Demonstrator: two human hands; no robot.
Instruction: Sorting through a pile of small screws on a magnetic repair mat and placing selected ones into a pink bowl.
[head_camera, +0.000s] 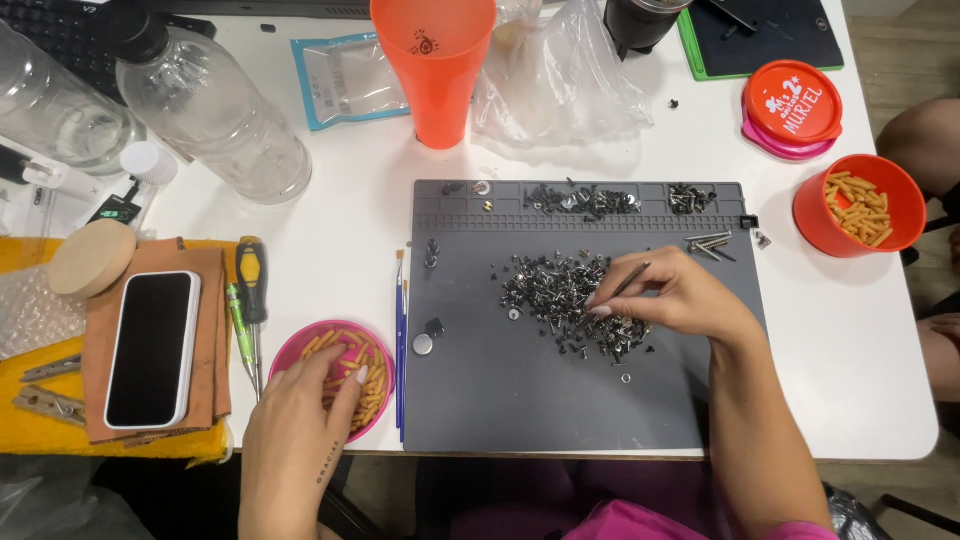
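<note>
Grip, right hand (668, 296): fingers pinched closed on thin dark tweezers (630, 280), tips down in the screw pile (570, 300).
Grip, left hand (300, 425): loose and half open, holding nothing, fingertips on the pink bowl (290, 350) of orange snack sticks.
Screws: heaped mid-way on the grey work mat (520, 410); smaller sorted lots lie in the mat's top tray (585, 200).
Step in hand: likely picking single screws out of the heap to sort them.
Next move calls for: a firm pinch on one screw and a clean lift clear of its neighbours.
Nearby on desk (360, 200): screwdriver (250, 290), phone (152, 345), orange cup (435, 65).
</note>
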